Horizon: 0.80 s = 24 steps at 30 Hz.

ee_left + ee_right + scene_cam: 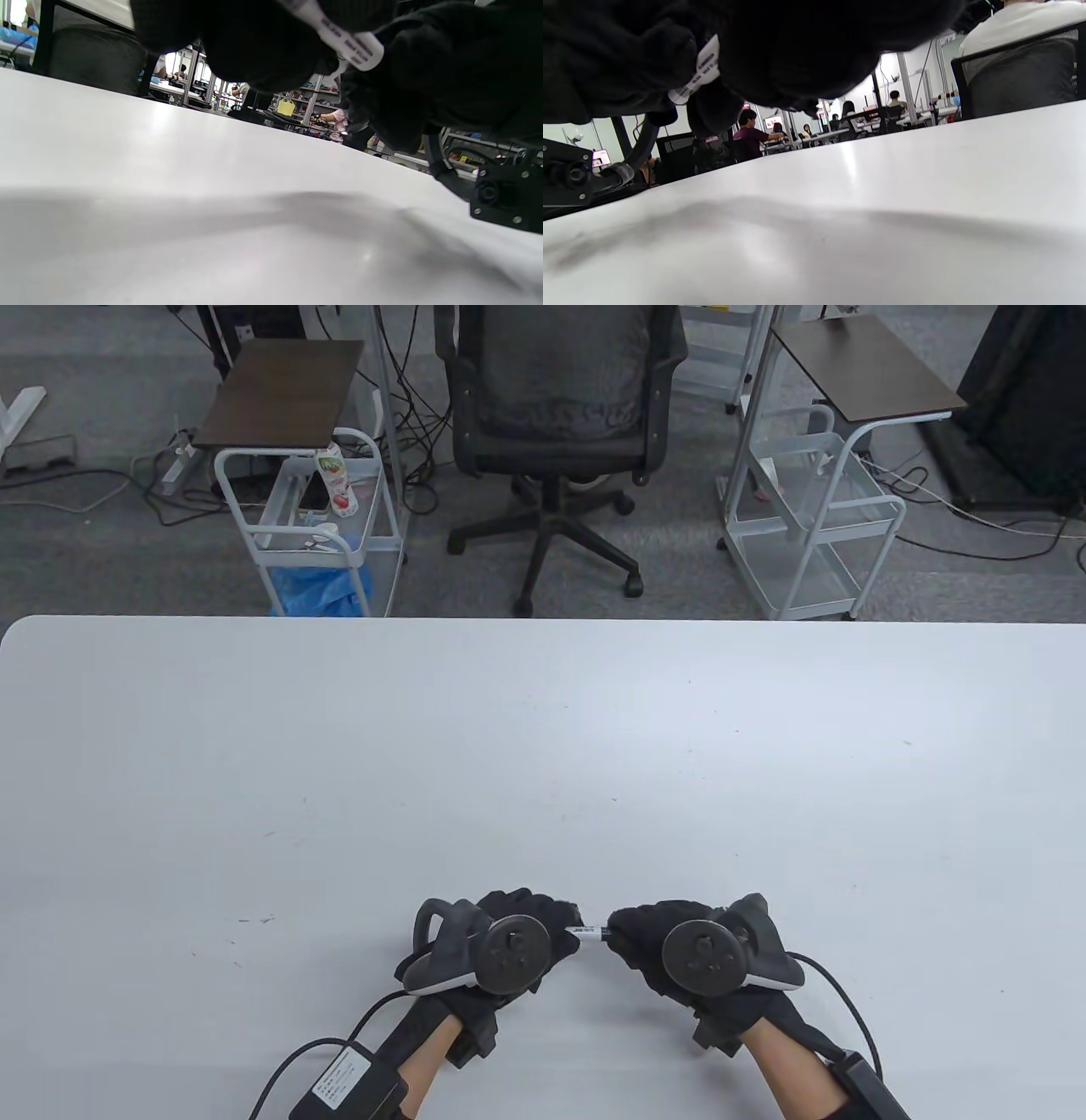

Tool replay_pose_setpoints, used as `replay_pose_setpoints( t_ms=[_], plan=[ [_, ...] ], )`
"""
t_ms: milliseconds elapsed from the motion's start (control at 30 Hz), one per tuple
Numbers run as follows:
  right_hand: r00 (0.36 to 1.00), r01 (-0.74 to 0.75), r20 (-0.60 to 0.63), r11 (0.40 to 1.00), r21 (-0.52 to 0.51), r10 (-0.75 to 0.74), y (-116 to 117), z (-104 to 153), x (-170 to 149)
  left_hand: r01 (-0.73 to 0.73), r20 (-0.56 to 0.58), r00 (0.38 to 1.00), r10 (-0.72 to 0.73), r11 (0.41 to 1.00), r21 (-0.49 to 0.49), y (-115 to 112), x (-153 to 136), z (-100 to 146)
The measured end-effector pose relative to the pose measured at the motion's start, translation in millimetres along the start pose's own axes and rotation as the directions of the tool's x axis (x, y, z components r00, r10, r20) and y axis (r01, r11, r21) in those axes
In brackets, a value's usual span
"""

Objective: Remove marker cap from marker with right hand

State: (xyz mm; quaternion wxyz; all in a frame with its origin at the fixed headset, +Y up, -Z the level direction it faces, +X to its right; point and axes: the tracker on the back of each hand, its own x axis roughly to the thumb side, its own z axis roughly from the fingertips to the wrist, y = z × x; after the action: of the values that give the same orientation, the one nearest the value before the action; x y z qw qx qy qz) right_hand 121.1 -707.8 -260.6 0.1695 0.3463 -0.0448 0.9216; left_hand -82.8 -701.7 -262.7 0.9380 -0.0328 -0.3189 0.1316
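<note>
A white marker (588, 933) with black print spans the small gap between my two gloved hands, held level a little above the white table (543, 763) near its front edge. My left hand (543, 929) grips the marker's left part. My right hand (632, 937) grips its right end, where the cap lies hidden inside the fingers. The marker's barrel shows in the left wrist view (348, 42) and in the right wrist view (702, 70), between the dark gloves. I cannot tell whether the cap is on or off.
A black office chair (560, 407) and two white wire carts (314, 526) (814, 517) stand on the floor beyond the table's far edge. Cables run back from both wrists (297, 1060).
</note>
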Motion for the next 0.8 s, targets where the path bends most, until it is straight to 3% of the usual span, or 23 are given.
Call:
replay_pose_setpoints(
  t_ms=[233, 300, 333, 400, 433, 533, 633, 800],
  plan=[
    [0.976, -0.191, 0.082, 0.973, -0.131, 0.202, -8.2, 3.0, 13.1, -0.118, 0.009, 0.993, 0.118, 0.992, -0.037, 16.7, -8.1, -3.1],
    [0.922, -0.382, 0.001, 0.909, -0.166, 0.388, -17.8, 12.6, -4.6, -0.070, -0.046, 0.997, 0.068, 0.997, -0.034, 25.8, -30.1, 7.2],
    [0.925, -0.379, -0.053, 0.901, -0.213, 0.376, -28.8, 18.6, -16.9, -0.127, -0.075, 0.989, 0.127, 0.992, 0.011, 32.5, -42.4, 13.5],
    [0.985, -0.161, -0.105, 0.959, -0.233, 0.140, -37.5, 21.6, -27.2, -0.187, -0.106, 0.975, 0.193, 0.980, 0.062, 46.7, -50.9, 17.0],
    [0.987, -0.148, -0.099, 0.959, -0.240, 0.128, -39.1, 20.1, -27.2, -0.166, -0.124, 0.977, 0.176, 0.983, 0.082, 52.5, -52.1, 17.1],
    [0.964, -0.260, -0.108, 0.943, -0.207, 0.242, -40.6, 19.2, -21.8, -0.056, -0.191, 0.978, 0.083, 0.988, 0.142, 73.6, -59.0, 15.9],
    [0.971, -0.232, -0.107, 0.955, -0.182, 0.216, -40.7, 17.2, -16.3, 0.029, -0.275, 0.961, 0.025, 0.981, 0.191, 95.8, -68.8, 7.2],
    [0.968, -0.243, -0.108, 0.953, -0.178, 0.227, -45.1, 17.8, -12.6, 0.175, -0.420, 0.901, -0.106, 0.976, 0.130, 111.6, -91.3, -16.2]
  ],
)
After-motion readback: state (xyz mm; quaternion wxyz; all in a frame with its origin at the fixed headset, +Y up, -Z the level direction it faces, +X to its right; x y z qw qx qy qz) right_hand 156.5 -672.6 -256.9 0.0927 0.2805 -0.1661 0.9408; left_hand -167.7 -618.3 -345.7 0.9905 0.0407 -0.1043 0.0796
